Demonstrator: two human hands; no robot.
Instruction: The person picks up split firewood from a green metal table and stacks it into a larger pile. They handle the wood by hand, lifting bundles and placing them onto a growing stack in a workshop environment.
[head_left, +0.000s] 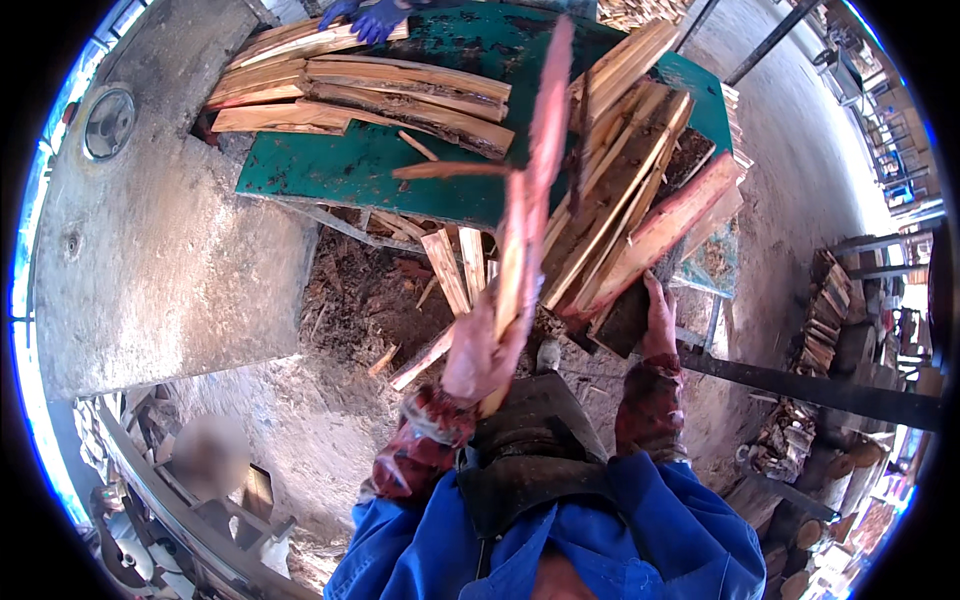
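Observation:
My left hand [475,358] is closed around a long split wood slat [515,250]. The slat stands up and away from me, over the green tabletop [370,175], and its far reddish end is smeared by motion. To the right, my right hand [659,320] lies against the near end of a pile of rough slats [620,180], beside a dark slab [625,318]. Its visible fingers are stretched forward; some are hidden. A reddish slat [670,230] rests along the pile's right side. Short wood strips [446,270] stick up just beyond my left hand.
Another slat pile [400,90] lies at the table's far left. Above it shows a purple glove [375,18] of another person. A concrete slab [170,260] stands at left, with bark debris [365,290] beside it. A dark metal bar [810,385] runs off to the right.

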